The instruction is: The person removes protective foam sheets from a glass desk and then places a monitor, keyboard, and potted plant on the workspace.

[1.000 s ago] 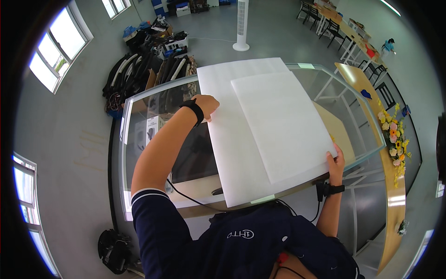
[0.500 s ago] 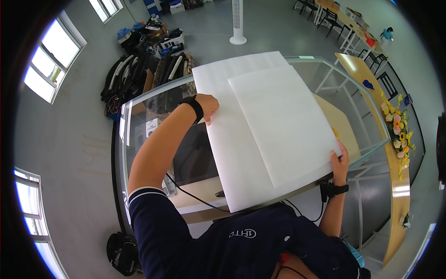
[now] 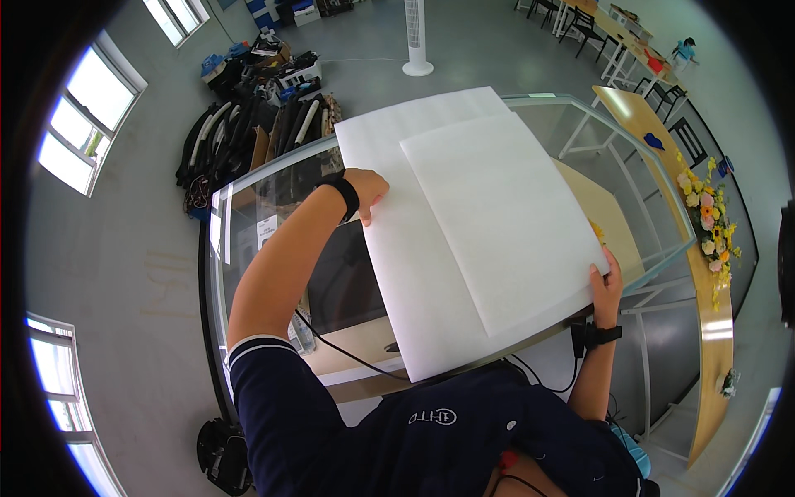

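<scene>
A large white foam sheet (image 3: 406, 273) spreads before me, and a narrower white layer (image 3: 497, 215) lies over its right part. Whether that layer is a fold or a separate sheet, I cannot tell. My left hand (image 3: 364, 195), with a black band at the wrist, is closed on the left edge, thumb down and fingers curled over the top. At the near right corner my right hand (image 3: 607, 286) pinches the edge, its thumb on top and its other fingers partly hidden behind. A black device is strapped to that wrist.
Under the sheet stands a glass-walled display table (image 3: 662, 265) holding a dark screen (image 3: 344, 277). A black cable (image 3: 348, 349) crosses its near left part. To the right runs a long wooden table (image 3: 704, 331) with flowers (image 3: 710, 219). Heaped gear (image 3: 224, 149) and a tower fan (image 3: 416, 37) stand beyond.
The view has shifted slightly. Both hands keep their hold on the white foam sheet, which lies almost as before.
</scene>
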{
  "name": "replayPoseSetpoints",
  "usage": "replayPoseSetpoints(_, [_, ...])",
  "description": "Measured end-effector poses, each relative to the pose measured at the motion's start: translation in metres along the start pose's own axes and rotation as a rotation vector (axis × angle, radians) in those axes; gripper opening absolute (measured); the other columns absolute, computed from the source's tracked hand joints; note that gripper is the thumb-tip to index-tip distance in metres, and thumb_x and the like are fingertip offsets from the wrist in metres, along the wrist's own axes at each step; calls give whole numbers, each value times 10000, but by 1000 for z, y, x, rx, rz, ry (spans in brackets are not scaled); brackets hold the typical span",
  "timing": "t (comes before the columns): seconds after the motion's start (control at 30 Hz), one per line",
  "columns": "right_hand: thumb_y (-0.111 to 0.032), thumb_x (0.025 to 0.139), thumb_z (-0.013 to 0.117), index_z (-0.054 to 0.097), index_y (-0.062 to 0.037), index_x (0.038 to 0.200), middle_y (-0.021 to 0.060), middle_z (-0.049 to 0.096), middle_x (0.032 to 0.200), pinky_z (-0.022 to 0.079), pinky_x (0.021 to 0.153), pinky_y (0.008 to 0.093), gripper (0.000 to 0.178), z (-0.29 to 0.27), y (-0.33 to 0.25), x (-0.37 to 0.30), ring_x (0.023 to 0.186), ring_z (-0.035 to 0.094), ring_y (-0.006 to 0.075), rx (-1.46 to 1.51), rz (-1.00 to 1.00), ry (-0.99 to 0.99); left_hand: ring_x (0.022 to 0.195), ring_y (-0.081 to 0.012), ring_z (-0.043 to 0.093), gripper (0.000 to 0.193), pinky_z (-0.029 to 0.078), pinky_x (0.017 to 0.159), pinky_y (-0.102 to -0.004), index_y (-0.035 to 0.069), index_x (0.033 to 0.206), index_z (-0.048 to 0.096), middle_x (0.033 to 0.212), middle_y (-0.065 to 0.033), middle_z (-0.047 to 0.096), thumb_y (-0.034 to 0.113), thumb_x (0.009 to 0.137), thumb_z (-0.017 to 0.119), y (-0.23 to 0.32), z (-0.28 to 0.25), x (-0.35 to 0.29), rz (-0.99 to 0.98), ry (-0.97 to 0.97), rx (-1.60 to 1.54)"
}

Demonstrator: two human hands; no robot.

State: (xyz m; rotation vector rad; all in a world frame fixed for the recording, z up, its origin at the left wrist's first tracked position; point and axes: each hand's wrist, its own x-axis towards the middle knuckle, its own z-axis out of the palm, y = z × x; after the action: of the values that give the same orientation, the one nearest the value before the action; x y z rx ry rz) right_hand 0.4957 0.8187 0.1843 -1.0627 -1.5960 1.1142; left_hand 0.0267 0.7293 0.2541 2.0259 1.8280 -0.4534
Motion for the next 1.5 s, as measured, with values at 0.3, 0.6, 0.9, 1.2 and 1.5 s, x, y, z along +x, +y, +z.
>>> replayPoseSetpoints(0.3, [-68, 783, 549, 429, 15, 1179, 93, 499, 1097, 385, 810, 238, 423, -2, 0, 0, 938, 488, 132, -31, -11, 9, 662, -246, 568, 451, 419, 518, -366, 88, 720, 512, 679, -41, 564, 251, 408, 794, 7, -4, 15, -42, -78, 233])
replayPoseSetpoints(0.6, [-71, 778, 551, 430, 14, 1178, 96, 503, 1083, 386, 822, 248, 426, -1, 2, 1, 960, 491, 143, 10, -76, 12, 748, -240, 584, 86, 474, 600, -376, 70, 807, 515, 760, -67, 565, 40, 731, 489, 50, 16, -4, -69, 175, 426])
replayPoseSetpoints(0.9, [-118, 773, 567, 575, -52, 1043, -15, 524, 919, 299, 545, 181, 278, -2, 5, 1, 634, 370, 52, -162, -90, -12, 791, -193, 547, 204, 401, 814, -338, 59, 910, 557, 846, -86, 547, 120, 723, 502, 98, 61, -59, -169, 442, 587])
replayPoseSetpoints(1.2, [-110, 803, 536, 547, -86, 1105, 19, 525, 988, 363, 594, 215, 304, -7, 32, -2, 694, 436, 105, 276, 36, -40, 1030, -538, 386, 878, 368, 835, -510, 216, 1332, 244, 1194, -386, 305, 699, 640, 487, 170, 61, -100, -61, 343, 133])
replayPoseSetpoints(1.5, [-59, 777, 479, 531, -91, 1122, 47, 493, 956, 373, 672, 234, 350, -30, -43, -61, 771, 458, 143, -204, -61, 199, 999, -532, 435, 944, 398, 801, -521, 190, 1331, 251, 1163, -392, 348, 716, 593, 516, 175, 53, -92, -57, 203, 93])
